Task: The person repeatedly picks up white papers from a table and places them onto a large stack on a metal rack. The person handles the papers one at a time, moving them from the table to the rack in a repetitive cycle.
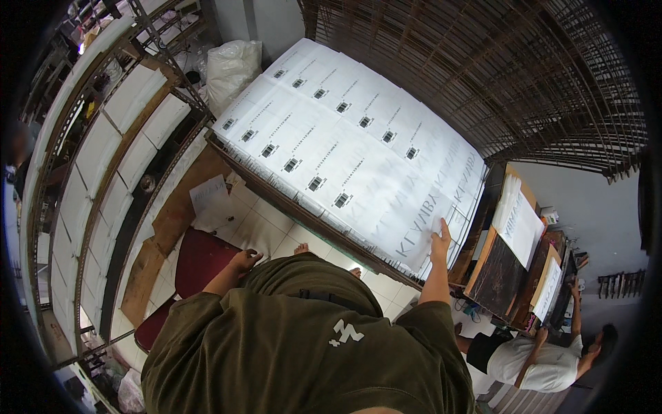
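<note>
In front of me, several white printed sheets (324, 138) lie side by side on a wire rack (452, 238). They bear small dark square marks, and the sheets at the near right carry large grey lettering. My right hand (440, 241) reaches to the near right edge of the sheets, fingers apart, over the bare wires; I see no firm grip on a sheet. Away from the rack, my left hand (244, 261) hangs beside my body above a dark red chair (200, 259). Its fingers are loosely bent and slightly apart, with nothing visible in them.
A tall stack of wire racks (496, 76) rises behind the sheets. Shelves with white stacks (89, 186) line the left, near a white sack (234, 65). At right, a person in a white shirt (541, 362) works at a dark bench bearing a printed sheet (549, 290).
</note>
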